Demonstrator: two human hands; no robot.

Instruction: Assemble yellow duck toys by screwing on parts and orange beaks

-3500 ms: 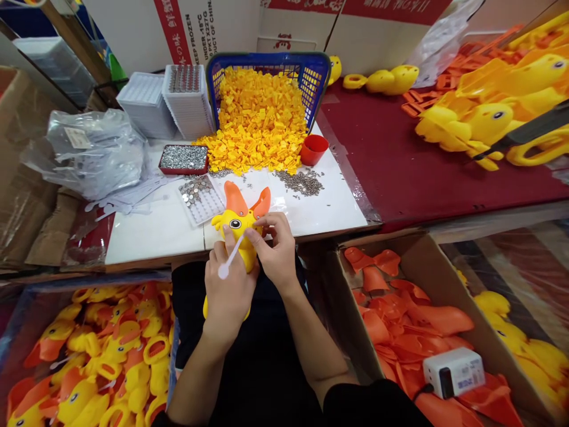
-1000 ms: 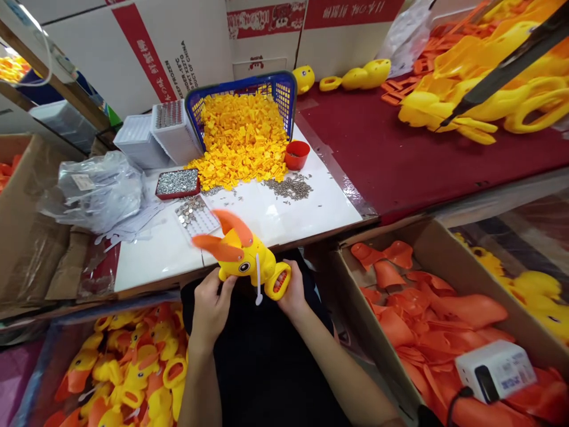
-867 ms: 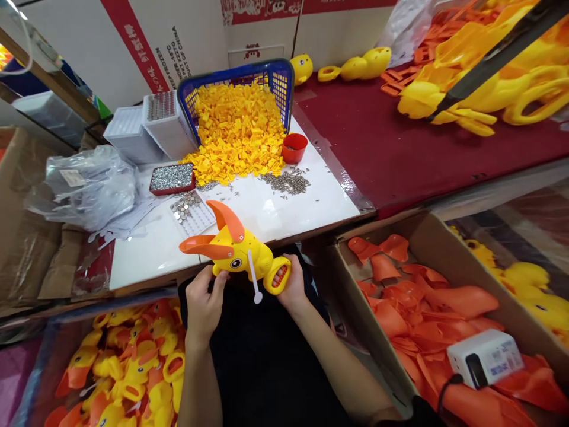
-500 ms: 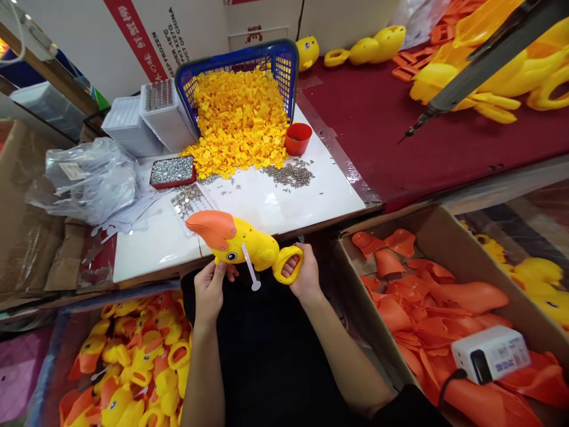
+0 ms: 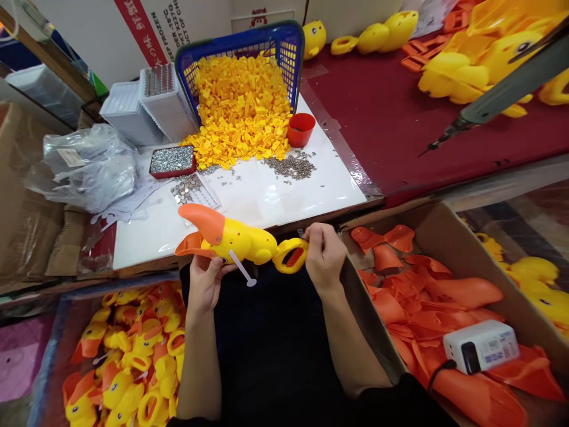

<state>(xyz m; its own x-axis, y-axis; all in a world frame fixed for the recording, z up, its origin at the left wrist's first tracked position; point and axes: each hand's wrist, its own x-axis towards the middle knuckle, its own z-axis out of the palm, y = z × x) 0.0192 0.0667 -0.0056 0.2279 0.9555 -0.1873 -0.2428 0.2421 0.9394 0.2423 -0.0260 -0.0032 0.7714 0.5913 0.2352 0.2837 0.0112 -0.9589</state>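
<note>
A yellow toy duck-shaped grabber [image 5: 242, 240] with an orange beak [image 5: 204, 224] and a ring-shaped handle [image 5: 290, 256] lies level in front of me, above my lap. Its beak points left, and the two halves stand apart. My left hand [image 5: 207, 281] grips the head from below, just behind the beak. From the toy's side hangs a thin white plastic tab [image 5: 242, 270] with a round end. At the outer edge of the handle is my right hand [image 5: 325, 255], its fingers curled closed outside the ring; what they hold, if anything, is hidden.
On the worktop [image 5: 267, 204], a blue basket [image 5: 297, 65] spills small yellow parts beside a red cup [image 5: 301, 130], loose screws [image 5: 293, 166] and button cells [image 5: 186, 188]. A screwdriver [image 5: 480, 107] hangs right. Below are finished ducks [image 5: 128, 367] and a carton [image 5: 413, 219] of orange parts.
My right fingers have come out of the handle ring, and the hand has moved right to its edge. The toy has rolled and shifted slightly left, showing the beak's lower half.
</note>
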